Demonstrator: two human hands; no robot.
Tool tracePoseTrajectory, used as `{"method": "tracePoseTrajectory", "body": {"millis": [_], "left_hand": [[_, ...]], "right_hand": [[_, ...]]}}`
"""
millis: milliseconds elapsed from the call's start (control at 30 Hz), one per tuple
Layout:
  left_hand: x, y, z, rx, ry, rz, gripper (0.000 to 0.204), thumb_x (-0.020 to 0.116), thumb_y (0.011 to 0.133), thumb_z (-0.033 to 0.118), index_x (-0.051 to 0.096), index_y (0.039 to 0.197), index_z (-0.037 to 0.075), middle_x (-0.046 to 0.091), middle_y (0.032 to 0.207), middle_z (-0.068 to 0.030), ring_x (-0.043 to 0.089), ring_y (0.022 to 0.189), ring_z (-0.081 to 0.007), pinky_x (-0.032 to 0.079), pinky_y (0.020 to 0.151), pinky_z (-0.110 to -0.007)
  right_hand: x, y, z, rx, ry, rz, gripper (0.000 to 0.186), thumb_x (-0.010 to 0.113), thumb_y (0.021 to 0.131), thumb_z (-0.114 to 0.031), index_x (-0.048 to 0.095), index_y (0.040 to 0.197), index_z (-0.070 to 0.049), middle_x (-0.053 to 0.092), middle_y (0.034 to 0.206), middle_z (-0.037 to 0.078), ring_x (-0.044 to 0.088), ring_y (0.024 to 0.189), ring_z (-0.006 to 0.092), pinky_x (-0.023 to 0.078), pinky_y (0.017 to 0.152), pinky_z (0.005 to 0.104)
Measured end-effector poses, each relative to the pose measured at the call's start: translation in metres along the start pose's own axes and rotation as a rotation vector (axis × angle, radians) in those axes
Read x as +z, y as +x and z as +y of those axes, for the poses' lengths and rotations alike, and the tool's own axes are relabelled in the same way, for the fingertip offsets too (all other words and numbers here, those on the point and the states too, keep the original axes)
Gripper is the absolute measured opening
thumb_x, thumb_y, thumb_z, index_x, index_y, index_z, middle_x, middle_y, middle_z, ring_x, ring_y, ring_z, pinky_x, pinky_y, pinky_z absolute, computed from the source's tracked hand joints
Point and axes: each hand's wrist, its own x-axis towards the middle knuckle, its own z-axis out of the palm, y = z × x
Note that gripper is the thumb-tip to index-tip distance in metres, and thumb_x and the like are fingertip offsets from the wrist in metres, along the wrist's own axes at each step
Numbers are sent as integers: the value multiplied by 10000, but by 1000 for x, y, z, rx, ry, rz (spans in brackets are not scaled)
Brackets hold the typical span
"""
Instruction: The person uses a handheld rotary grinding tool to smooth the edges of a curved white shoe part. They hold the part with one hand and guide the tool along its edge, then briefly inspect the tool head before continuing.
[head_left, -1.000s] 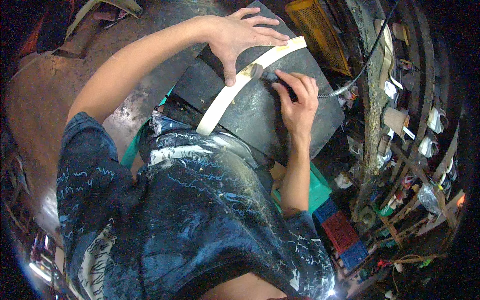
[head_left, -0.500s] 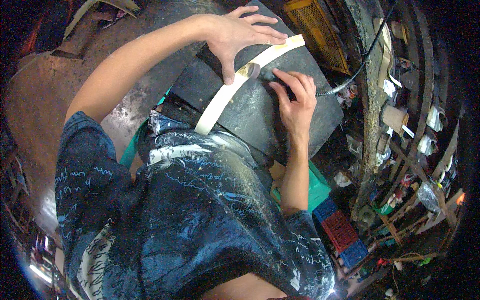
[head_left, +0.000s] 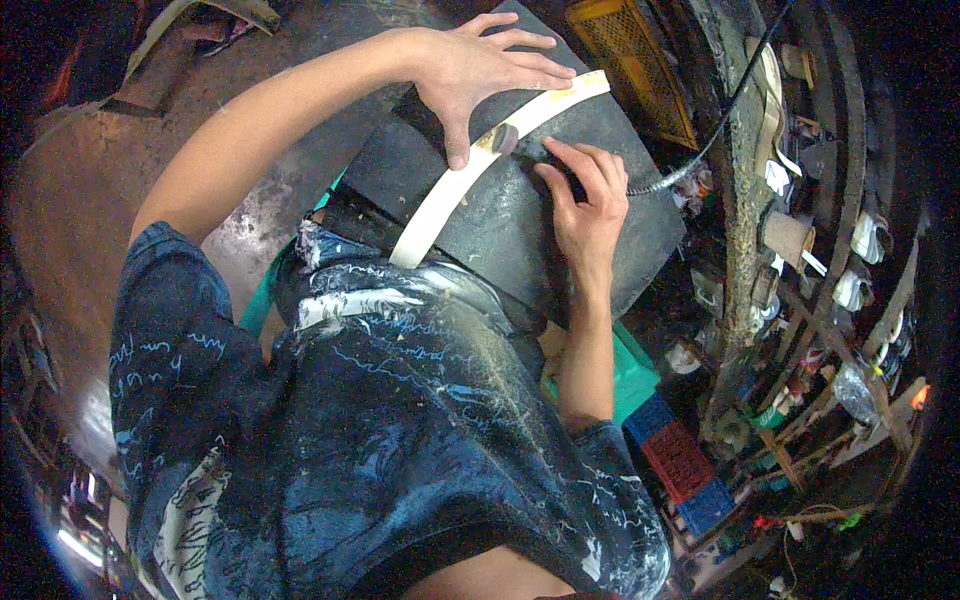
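Note:
A curved cream-coloured strip (head_left: 432, 216) lies across a dark flat board (head_left: 625, 240) in front of my body. My left hand (head_left: 470, 75) is spread over the strip's far half, its thumb and fingertips touching the strip's left edge. My right hand (head_left: 590, 195) is closed around the handpiece of a flexible-shaft grinder, mostly hidden by the fingers. The grinder's round dark head (head_left: 506, 139) touches the strip between my left thumb and fingers. A brownish patch shows on the strip beside that head.
From my right hand a ribbed cable (head_left: 665, 183) runs up to the far right. A yellow perforated crate (head_left: 635, 70) stands beyond the board. Racks with cups and wrapped bits (head_left: 790, 235) line the right side. Blue and red crates (head_left: 680, 465) sit below my right arm.
My right hand and the grinder head have shifted slightly left along the strip. The left hand and the strip have stayed in place.

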Motion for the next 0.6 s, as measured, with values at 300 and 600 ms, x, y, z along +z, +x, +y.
{"method": "tracePoseTrajectory", "body": {"millis": [300,600], "left_hand": [[0,1,-2,12,-23,13,1646,1014,312,618,333,1740,164,315,1811,-58,142,1699,-373,24,1338,-688],[-1,2,0,-6,-26,-10,1654,1019,311,604,321,1744,162,312,1812,-55,133,1701,-369,28,1339,-688]], "right_hand": [[1,7,10,8,-11,86,323,888,838,-85,848,1156,-125,776,1090,83,687,1043,279,530,953,393],[6,9,16,39,-26,95,319,878,856,-75,847,1171,-113,787,1104,85,692,1053,267,529,969,381]]}}
